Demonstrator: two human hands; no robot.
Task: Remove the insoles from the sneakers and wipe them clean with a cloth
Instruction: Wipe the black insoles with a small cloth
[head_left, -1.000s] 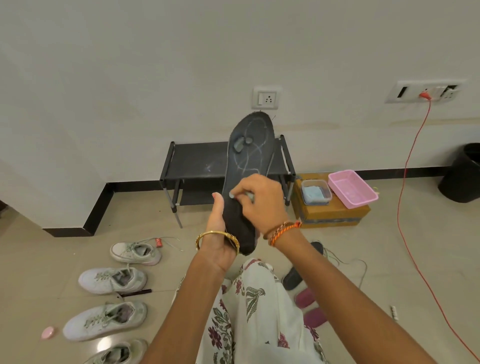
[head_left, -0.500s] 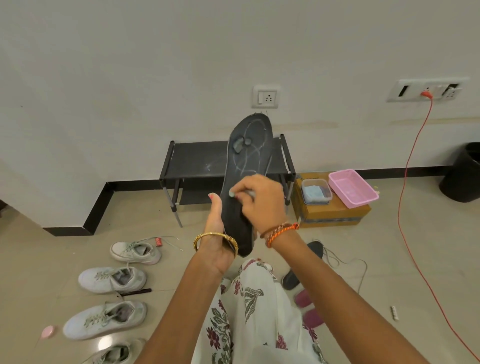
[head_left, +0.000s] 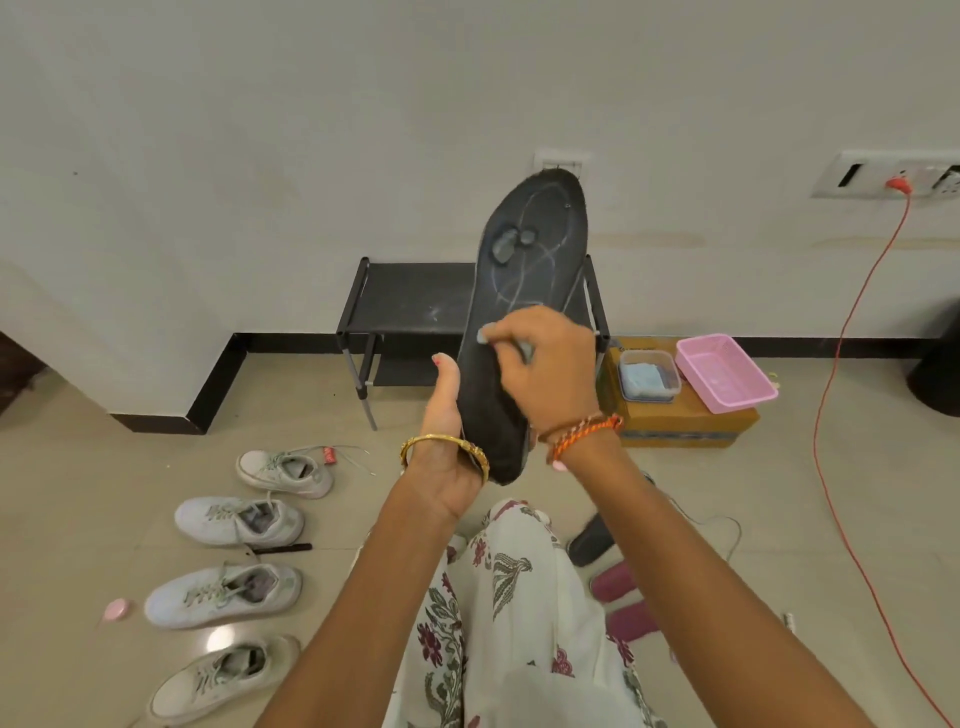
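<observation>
While the left hand is gripping the heel end of a black foam insole with the thumb lying up along its left edge, the insole is standing nearly upright in front of the person, toe end pointing up toward the white wall. Its dark face is showing pale curved scuff lines and two grey patches near the toe. The right hand is resting against the middle of the insole with its fingers curled, pinching something small and grey against the face; whether that is a cloth I cannot tell. A gold bangle is sitting on the left wrist and an orange braided thread band on the right.

Behind the insole, a low black metal shoe rack is standing against the wall. Just to its right, a brown cardboard box is carrying a clear plastic container with something blue inside and a pink plastic basket, side by side. Four white lace-up sneakers are lying in a row on the beige tiled floor to the left, well apart from the hands. A red cable is running down from a wall socket on the right.
</observation>
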